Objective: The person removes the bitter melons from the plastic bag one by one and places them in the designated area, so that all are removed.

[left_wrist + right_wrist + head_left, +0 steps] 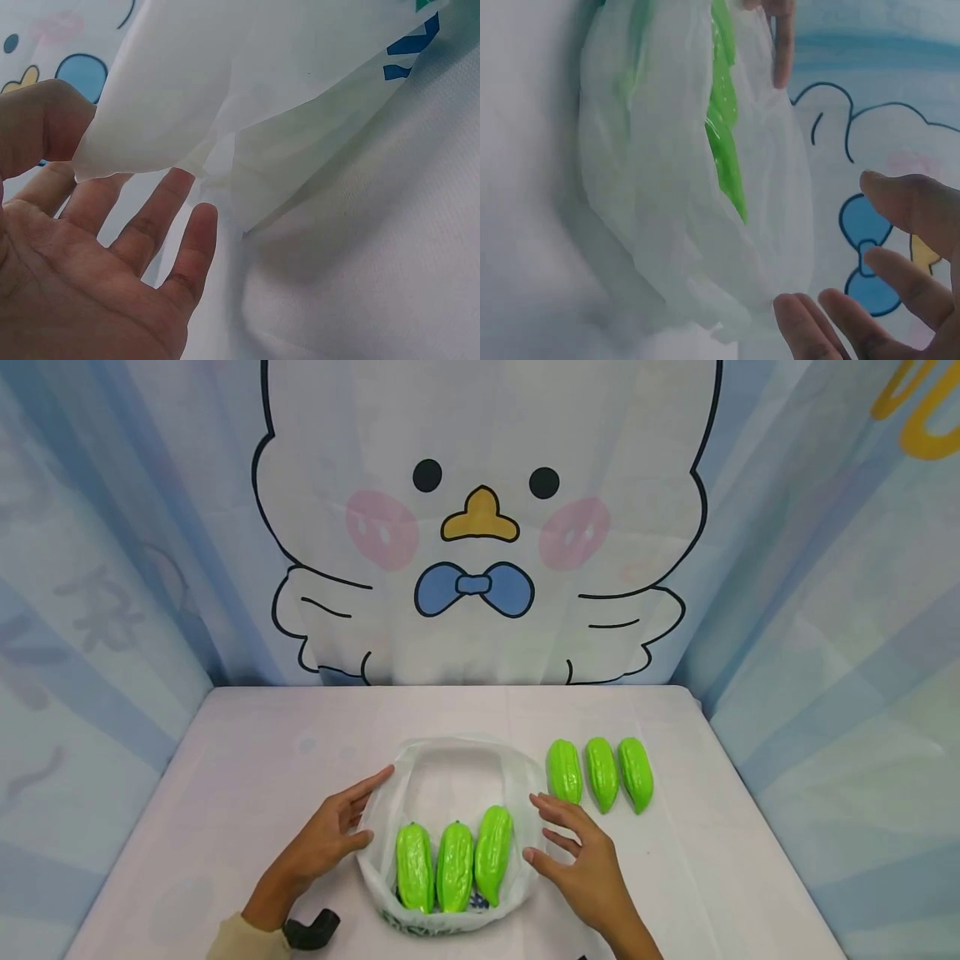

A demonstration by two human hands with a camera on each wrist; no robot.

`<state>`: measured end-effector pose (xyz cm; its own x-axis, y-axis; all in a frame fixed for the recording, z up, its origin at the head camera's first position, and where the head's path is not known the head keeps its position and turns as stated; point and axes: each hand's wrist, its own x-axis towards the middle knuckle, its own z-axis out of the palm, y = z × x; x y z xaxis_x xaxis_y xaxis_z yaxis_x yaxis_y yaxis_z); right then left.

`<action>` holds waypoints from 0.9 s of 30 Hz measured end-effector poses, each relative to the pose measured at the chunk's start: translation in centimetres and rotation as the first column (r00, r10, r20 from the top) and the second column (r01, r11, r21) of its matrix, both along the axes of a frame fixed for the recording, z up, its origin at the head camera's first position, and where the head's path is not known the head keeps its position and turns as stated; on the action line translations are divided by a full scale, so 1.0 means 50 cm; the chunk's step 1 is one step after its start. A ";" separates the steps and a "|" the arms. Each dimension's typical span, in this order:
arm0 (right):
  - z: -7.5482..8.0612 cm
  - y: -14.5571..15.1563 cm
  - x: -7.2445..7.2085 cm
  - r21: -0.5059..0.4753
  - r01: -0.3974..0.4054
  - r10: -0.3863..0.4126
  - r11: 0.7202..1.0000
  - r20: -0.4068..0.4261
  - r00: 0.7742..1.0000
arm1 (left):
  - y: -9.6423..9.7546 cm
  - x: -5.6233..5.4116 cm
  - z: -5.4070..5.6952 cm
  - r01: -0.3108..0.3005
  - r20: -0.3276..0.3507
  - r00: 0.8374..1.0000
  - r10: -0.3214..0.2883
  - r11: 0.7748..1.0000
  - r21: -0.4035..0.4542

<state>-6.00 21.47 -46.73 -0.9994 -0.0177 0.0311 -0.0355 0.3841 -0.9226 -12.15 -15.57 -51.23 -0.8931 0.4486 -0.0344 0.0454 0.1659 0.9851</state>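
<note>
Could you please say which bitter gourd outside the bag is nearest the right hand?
The leftmost bitter gourd of those three, in the head view: its lower end is by the right hand; the other two lie farther right.

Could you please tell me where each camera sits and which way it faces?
Head: on the head, looking forward and down at the white bag and three green vegetables in it; the left grip, right grip and left sleeve show.
Left wrist: on that wrist, facing the bag's outer side; the left grip shows, palm visible.
Right wrist: on that wrist, facing the bag's other side; the right grip shows, plus left fingers up top.
Shared: head and right-wrist views both show the bag, green inside it and the blue printed bow tie.
</note>
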 end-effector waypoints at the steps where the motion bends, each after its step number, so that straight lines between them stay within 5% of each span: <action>1: -0.002 -0.008 0.003 -0.010 -0.005 0.005 1.000 0.005 1.000 | 0.000 0.000 0.000 0.000 -0.001 1.000 0.000 1.000 -0.004; 11: -0.023 -0.058 0.016 0.032 -0.058 0.056 0.998 0.041 0.998 | -0.002 0.001 -0.002 -0.001 0.006 1.000 0.001 1.000 -0.009; 27: -0.047 -0.081 -0.002 0.190 -0.123 0.115 0.974 0.049 0.992 | -0.007 0.005 -0.001 0.004 0.020 1.000 -0.004 1.000 0.003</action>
<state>-6.08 17.41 -49.06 -0.9901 -0.1386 -0.0221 -0.0583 0.5492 -0.8336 -11.91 -15.92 -51.28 -0.8904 0.4523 -0.0510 0.0261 0.1626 0.9863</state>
